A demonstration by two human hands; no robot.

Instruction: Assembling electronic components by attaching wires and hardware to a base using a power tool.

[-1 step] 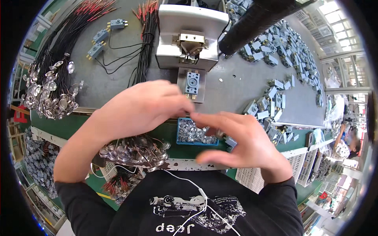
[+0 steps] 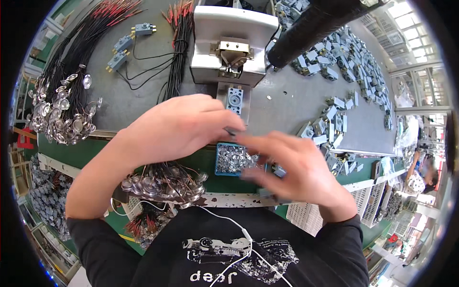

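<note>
Left hand (image 2: 186, 124): fingertips drawn together at a dark sliver; too blurred to tell whether it is gripped. Right hand (image 2: 301, 167): blurred, thumb spread from fingers, grip looks open, over a blue plastic tray (image 2: 229, 174) of small silvery metal pieces. Just beyond the left fingertips, a grey rectangular switch unit (image 2: 234, 98) with a round centre lies on a flat metal plate before a white-and-silver press (image 2: 234, 28); no lead seen on it.

Progress, judged: three grey units (image 2: 145, 29) far left appear wired with black leads; many in the right-hand heap (image 2: 344, 57) seem unwired.

Edges: counter (image 2: 287, 112) front runs beneath the hands, tray nearer the body. Most room right of the plate; left side hemmed by a bundle of red-tipped black leads (image 2: 179, 48).
</note>
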